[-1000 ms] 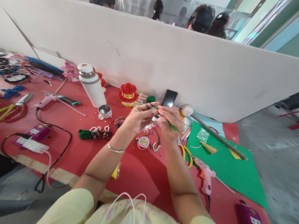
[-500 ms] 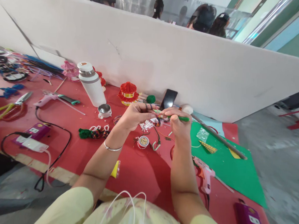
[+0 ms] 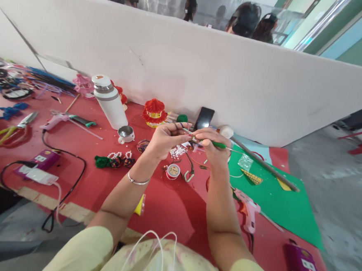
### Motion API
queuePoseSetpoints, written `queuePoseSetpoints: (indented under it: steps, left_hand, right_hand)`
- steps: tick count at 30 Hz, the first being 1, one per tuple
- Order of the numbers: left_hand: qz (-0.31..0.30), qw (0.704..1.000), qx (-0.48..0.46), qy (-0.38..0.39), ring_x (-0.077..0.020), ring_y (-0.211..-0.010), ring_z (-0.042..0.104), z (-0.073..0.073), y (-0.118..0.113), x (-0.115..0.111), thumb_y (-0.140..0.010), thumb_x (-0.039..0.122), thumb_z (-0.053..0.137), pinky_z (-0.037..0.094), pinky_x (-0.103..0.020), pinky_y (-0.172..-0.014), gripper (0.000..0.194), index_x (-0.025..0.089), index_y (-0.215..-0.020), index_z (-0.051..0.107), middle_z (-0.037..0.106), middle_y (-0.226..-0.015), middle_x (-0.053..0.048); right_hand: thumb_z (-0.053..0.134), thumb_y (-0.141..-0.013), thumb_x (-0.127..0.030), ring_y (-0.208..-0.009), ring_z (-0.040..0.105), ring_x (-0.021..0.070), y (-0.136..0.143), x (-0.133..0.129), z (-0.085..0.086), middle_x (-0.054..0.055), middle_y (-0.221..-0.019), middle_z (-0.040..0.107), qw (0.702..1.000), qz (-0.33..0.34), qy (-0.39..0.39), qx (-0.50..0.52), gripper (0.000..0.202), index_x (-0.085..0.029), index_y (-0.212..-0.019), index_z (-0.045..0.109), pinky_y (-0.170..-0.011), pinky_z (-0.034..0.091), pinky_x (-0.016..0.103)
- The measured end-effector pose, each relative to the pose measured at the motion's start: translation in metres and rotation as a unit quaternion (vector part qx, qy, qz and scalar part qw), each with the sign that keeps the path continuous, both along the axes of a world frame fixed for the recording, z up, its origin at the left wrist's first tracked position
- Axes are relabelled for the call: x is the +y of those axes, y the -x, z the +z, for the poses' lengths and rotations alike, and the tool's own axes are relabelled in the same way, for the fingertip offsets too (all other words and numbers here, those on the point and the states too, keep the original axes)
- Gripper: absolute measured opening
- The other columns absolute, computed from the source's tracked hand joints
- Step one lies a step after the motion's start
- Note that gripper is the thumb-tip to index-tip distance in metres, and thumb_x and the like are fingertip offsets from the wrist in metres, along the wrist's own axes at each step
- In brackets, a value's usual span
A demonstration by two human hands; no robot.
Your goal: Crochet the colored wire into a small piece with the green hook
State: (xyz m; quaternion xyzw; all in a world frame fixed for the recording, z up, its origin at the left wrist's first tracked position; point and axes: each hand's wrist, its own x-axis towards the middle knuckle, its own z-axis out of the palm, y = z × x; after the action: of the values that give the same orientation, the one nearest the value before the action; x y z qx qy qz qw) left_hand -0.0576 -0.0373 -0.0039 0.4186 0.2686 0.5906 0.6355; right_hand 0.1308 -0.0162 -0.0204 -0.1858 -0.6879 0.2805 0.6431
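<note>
The hands (image 3: 189, 144) work above a red table (image 3: 176, 207) beside a white partition (image 3: 185, 69).

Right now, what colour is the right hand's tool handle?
The handle is green; the head view shows it.

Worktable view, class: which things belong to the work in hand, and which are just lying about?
In the work:
green-handled tool, in the right hand
dark strand, around fingers of the left hand

Apparently just lying about:
white flask
phone
yellow-handled scissors
small cup
</note>
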Motion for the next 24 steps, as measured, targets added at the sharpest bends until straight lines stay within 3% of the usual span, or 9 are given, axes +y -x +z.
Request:
queuePoseSetpoints:
  steps: [3, 6, 13, 19, 24]
  left_hand:
    - [-0.004, 1.000, 0.004, 0.019, -0.0091, -0.061, 0.070, 0.002, 0.001, 0.000, -0.061, 0.018, 0.105, 0.053, -0.018, -0.052, 0.042, 0.018, -0.100, 0.088, 0.081, -0.081, -0.003]
    - [-0.023, 0.999, -0.003, 0.036, -0.0088, -0.061, 0.070, 0.005, 0.004, -0.001, -0.060, 0.019, 0.105, 0.052, -0.018, -0.052, 0.042, 0.018, -0.099, 0.088, 0.080, -0.081, -0.003]
    - [-0.042, 0.997, 0.006, 0.066, -0.0108, -0.064, 0.070, 0.009, 0.008, -0.003, -0.061, 0.017, 0.102, 0.047, -0.020, -0.052, 0.044, 0.015, -0.102, 0.086, 0.080, -0.081, -0.004]
    - [-0.049, 0.997, 0.015, 0.056, -0.0005, -0.042, 0.035, 0.010, 0.011, -0.002, -0.063, 0.018, 0.098, 0.015, -0.022, -0.040, 0.040, 0.017, -0.101, 0.087, 0.068, -0.065, 0.002]
    - [-0.070, 0.996, 0.018, 0.059, 0.0001, -0.041, 0.029, 0.011, 0.013, -0.001, -0.061, 0.018, 0.095, 0.011, -0.023, -0.042, 0.039, 0.016, -0.099, 0.087, 0.062, -0.061, 0.004]
  right_hand:
    - [0.085, -0.089, -0.058, -0.088, 0.082, 0.0214, 0.002, 0.000, -0.001, 0.002, -0.096, 0.088, 1.000, -0.017, -0.011, -0.004, 0.023, -0.037, -0.097, 0.090, -0.081, 0.068, 0.039]
    - [0.085, -0.087, -0.061, -0.088, 0.082, 0.0217, 0.002, 0.000, -0.001, 0.002, -0.095, 0.089, 1.000, -0.023, -0.019, -0.007, 0.027, -0.037, -0.096, 0.090, -0.080, 0.068, 0.039]
    - [0.084, -0.091, -0.054, -0.090, 0.083, 0.0213, -0.005, -0.001, 0.001, 0.002, -0.100, 0.089, 1.000, 0.010, -0.027, -0.011, 0.021, -0.038, -0.103, 0.090, -0.081, 0.068, 0.038]
    - [0.086, -0.086, -0.061, -0.086, 0.082, 0.0222, -0.010, -0.001, 0.001, 0.002, -0.094, 0.089, 1.000, -0.006, 0.010, -0.020, 0.025, -0.037, -0.095, 0.090, -0.079, 0.068, 0.040]
    - [0.087, -0.086, -0.058, -0.085, 0.082, 0.0229, -0.014, -0.004, 0.003, 0.003, -0.093, 0.089, 0.999, 0.002, 0.015, -0.031, 0.024, -0.035, -0.092, 0.090, -0.078, 0.067, 0.040]
